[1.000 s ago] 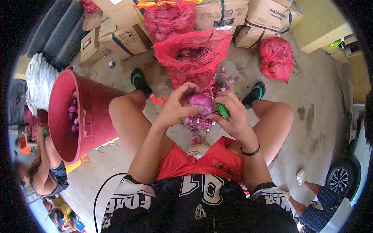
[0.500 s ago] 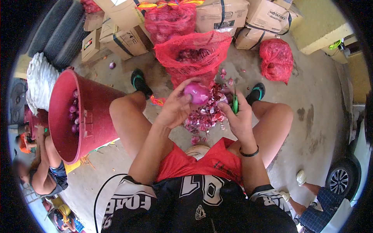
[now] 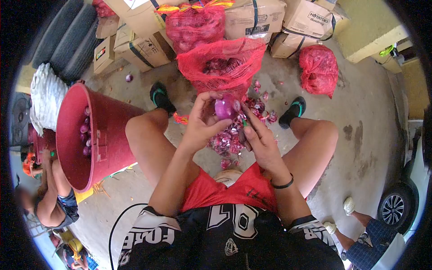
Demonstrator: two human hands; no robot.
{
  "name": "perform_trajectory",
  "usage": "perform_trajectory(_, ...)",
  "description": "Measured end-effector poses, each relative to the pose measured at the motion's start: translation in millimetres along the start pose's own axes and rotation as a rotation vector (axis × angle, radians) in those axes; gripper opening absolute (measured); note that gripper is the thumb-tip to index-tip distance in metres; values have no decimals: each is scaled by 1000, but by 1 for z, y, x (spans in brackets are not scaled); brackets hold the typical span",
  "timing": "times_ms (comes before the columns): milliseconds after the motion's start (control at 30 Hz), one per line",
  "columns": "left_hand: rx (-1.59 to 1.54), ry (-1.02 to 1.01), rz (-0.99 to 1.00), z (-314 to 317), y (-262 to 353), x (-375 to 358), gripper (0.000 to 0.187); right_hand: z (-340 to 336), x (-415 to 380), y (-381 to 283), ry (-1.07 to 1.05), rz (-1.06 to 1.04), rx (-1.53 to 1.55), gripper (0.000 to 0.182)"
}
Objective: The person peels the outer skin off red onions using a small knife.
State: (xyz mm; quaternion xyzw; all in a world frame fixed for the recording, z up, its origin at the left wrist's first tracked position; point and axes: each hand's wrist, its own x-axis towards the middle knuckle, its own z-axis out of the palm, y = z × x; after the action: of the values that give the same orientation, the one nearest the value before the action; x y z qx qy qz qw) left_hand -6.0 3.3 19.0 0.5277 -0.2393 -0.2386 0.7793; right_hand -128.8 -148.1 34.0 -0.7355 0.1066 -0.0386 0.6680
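A peeled, glossy purple onion (image 3: 224, 108) is held in my left hand (image 3: 200, 123), with the fingers curled around it. My right hand (image 3: 261, 140) is closed on a small knife (image 3: 244, 122); only a bit of its green handle shows, and the blade is hard to make out. Its fingers are close against the onion's right side. Below both hands, a heap of onion skins (image 3: 227, 138) lies on the floor between my legs. Just beyond stands an open red mesh sack (image 3: 216, 83) with onions inside.
A large red tub (image 3: 114, 126) with onions in it stands tilted at my left. Behind the open sack are a full mesh sack (image 3: 193, 29) and cardboard boxes (image 3: 144, 47). Another mesh bag (image 3: 318, 69) lies at right. A person (image 3: 54, 193) sits at far left.
My right hand has moved left and up against the onion, turning the knife so its green handle is mostly hidden. The onion has shifted slightly left in my left hand.
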Motion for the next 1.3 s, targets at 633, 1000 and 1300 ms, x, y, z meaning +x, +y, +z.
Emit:
perform_trajectory(633, -137, 36, 42, -4, -6, -1, 66, -6, 5, -15, 13, -232, -370, 60)
perform_trajectory(1000, -606, 7, -200, -5, -2, -4, 42, -6, 3, -28, -4, -400, -520, 64)
perform_trajectory(1300, -687, 61, -328, 2, 0, -3, 41, -8, 0, -38, -65, -449, -631, 63)
